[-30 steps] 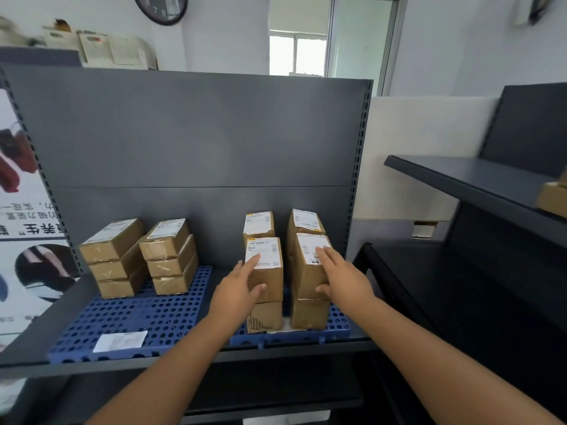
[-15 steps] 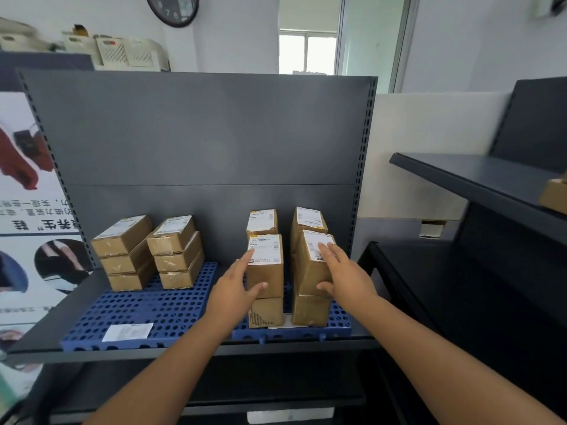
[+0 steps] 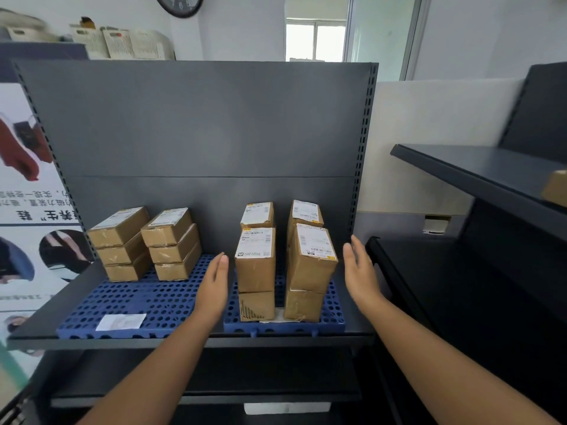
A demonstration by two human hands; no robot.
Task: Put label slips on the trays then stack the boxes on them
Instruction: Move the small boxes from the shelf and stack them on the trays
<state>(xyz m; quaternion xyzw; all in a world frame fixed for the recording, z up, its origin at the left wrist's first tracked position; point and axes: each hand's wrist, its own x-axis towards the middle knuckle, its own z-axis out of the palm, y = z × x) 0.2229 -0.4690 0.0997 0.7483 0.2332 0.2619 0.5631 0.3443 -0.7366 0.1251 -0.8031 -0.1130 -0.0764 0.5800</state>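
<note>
Two blue perforated trays lie side by side on the grey shelf. The left tray (image 3: 138, 305) bears two stacks of flat cardboard boxes (image 3: 144, 243) at its back and a white label slip (image 3: 121, 321) at its front. The right tray (image 3: 333, 317) carries taller stacks of cardboard boxes (image 3: 256, 262), with a white slip (image 3: 277, 318) partly hidden under the front ones. The front right top box (image 3: 311, 260) sits tilted. My left hand (image 3: 213, 285) is flat and open just left of these stacks. My right hand (image 3: 360, 273) is open just right of them. Neither hand touches a box.
The grey shelf (image 3: 190, 340) has a tall back panel and a lower shelf beneath. A dark shelving unit (image 3: 478, 176) stands to the right, with a cardboard box (image 3: 555, 187) on its upper shelf. A poster (image 3: 27, 194) is on the left.
Both hands have come off the tops of the front boxes and moved apart to the outer sides of the right stacks. The view has shifted slightly.
</note>
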